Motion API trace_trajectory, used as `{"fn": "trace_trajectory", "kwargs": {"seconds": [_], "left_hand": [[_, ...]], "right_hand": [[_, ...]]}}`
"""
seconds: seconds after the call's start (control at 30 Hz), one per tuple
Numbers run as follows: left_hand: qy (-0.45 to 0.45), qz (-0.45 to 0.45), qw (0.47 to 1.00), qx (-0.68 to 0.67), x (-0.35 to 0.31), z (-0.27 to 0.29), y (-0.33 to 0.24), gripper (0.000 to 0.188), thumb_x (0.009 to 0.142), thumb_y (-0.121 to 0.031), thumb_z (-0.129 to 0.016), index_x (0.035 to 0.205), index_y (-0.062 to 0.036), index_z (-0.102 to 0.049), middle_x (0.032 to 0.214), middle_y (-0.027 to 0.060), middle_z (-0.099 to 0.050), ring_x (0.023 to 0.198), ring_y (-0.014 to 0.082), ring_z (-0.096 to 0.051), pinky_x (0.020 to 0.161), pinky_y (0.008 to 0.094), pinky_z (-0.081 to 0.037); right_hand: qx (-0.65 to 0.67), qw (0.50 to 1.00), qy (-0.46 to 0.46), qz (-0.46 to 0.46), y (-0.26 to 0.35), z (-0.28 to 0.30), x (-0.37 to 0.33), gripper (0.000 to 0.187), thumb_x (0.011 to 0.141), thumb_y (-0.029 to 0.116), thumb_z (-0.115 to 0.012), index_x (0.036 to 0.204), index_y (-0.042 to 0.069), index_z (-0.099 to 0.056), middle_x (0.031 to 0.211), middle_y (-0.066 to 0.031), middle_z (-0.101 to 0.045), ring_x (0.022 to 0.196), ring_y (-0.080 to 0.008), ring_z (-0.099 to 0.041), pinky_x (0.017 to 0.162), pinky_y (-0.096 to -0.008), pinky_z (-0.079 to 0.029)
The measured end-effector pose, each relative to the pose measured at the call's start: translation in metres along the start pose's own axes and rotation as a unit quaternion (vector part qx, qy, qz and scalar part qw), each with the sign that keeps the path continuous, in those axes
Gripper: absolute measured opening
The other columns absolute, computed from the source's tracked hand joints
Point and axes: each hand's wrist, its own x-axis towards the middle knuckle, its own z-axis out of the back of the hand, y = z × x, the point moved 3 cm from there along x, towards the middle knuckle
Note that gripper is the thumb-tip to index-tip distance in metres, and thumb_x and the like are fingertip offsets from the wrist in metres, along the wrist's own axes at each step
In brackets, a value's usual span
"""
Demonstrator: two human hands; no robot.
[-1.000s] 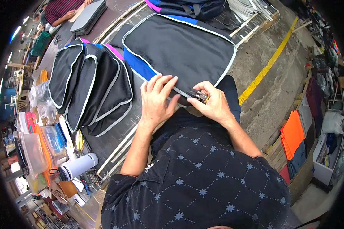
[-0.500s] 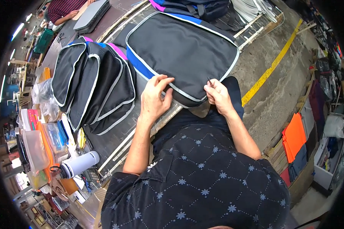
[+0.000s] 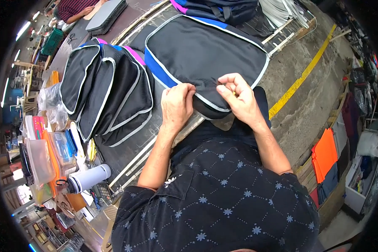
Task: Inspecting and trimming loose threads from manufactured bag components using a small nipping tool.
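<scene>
The head-worn fisheye looks down on the nearby black panel (image 3: pixel 206 54).

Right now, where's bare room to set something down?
Free: dark tabletop between the pile of pale-edged black fabric pieces and the long pale strips; grey concrete floor between the large pale-edged black fabric panel and the painted yellow line.
Crowded: farther left, around the white cylindrical bottle, clear plastic box and black calculator.
</scene>
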Motion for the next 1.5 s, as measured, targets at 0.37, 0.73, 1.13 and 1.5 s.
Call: {"fn": "trace_trajectory", "kwargs": {"seconds": [0.37, 0.73, 1.13, 1.5], "left_hand": [[-0.003, 0.151, 0.977, -0.148, -0.017, -0.002, 0.012, 0.007, 0.109, -0.004, -0.057, 0.109, -0.0013, -0.063, 0.092, 0.0108, -0.077, 0.082, 0.0218, -0.076, 0.075, 0.0339, -0.058], [0.029, 0.067, 0.993, -0.097, -0.006, 0.008, -0.006, 0.029, 0.089, -0.006, -0.075, 0.118, -0.0075, -0.071, 0.1, 0.0105, -0.074, 0.091, 0.0339, -0.074, 0.079, 0.0438, -0.058], [0.034, 0.051, 0.992, -0.109, -0.018, -0.007, 0.009, 0.012, 0.093, 0.002, -0.071, 0.104, -0.0012, -0.069, 0.107, 0.0114, -0.076, 0.093, 0.03, -0.076, 0.083, 0.0384, -0.059], [0.023, 0.055, 0.993, -0.101, -0.023, -0.002, 0.001, 0.024, 0.091, -0.002, -0.076, 0.115, -0.0034, -0.072, 0.111, 0.014, -0.076, 0.1, 0.0298, -0.076, 0.087, 0.0375, -0.061]], "right_hand": [[-0.069, 0.997, -0.03, -0.01, -0.028, -0.02, 0.007, 0.031, 0.097, 0.014, -0.082, 0.12, -0.001, -0.068, 0.087, 0.0034, -0.068, 0.077, -0.0013, -0.057, 0.067, -0.0213, -0.047], [-0.001, 0.999, -0.035, -0.009, -0.049, -0.018, 0.0, 0.022, 0.103, 0.011, -0.075, 0.118, -0.002, -0.067, 0.098, -0.0042, -0.076, 0.088, -0.0052, -0.068, 0.077, -0.0222, -0.054], [-0.02, 0.999, -0.044, -0.018, -0.063, -0.018, -0.001, 0.023, 0.104, 0.014, -0.075, 0.119, -0.001, -0.067, 0.097, -0.0032, -0.076, 0.087, -0.0051, -0.067, 0.078, -0.0222, -0.054], [0.001, 0.999, -0.034, 0.0, -0.059, -0.017, -0.005, 0.027, 0.102, 0.011, -0.076, 0.123, -0.002, -0.065, 0.101, -0.004, -0.075, 0.089, -0.0057, -0.066, 0.079, -0.0227, -0.054]]}}
